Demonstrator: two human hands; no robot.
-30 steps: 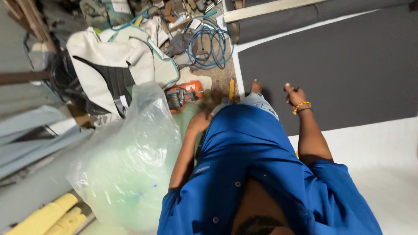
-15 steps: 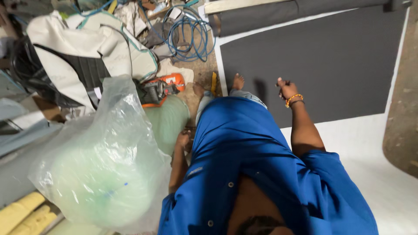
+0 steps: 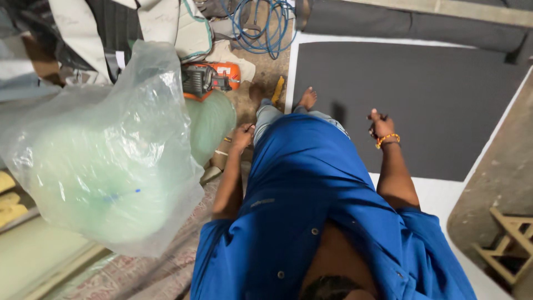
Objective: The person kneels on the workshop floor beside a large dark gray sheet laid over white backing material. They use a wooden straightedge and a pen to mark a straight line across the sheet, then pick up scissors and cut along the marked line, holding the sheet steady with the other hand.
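Head view, looking straight down the person's own body. Nearest the camera: a blue shirt (image 3: 311, 211), open at the chest, filling the lower middle of the frame.

Left arm hangs down along the shirt's edge, elbow slightly bent, forearm pointing away from the camera. Left hand (image 3: 242, 136) is loosely curled, fingers drawn in; whether it grips anything cannot be told. It sits just beside a pale green roll (image 3: 210, 123) and close to the edge of a large clear plastic bag (image 3: 105, 161) stuffed with pale green material, which fills the left half of the view.

Right arm is held out from the body, bent at the elbow, forearm raised outward. Right hand (image 3: 381, 126) has fingers partly folded with one finger raised; a small dark item seems pinched in it, too small to identify. An orange bead bracelet (image 3: 387, 139) circles the wrist. This hand is above a big dark grey sheet (image 3: 433, 94) spread flat over a white sheet (image 3: 444, 194).

The two hands are well apart, one on each side of the body.

Farther out: a bare foot (image 3: 307, 98) on the grey sheet's near-left edge. Beyond the green roll, an orange and black power tool (image 3: 210, 79). Farthest, a coil of blue cable (image 3: 261, 28) and a rolled grey sheet (image 3: 411, 25) along the top.
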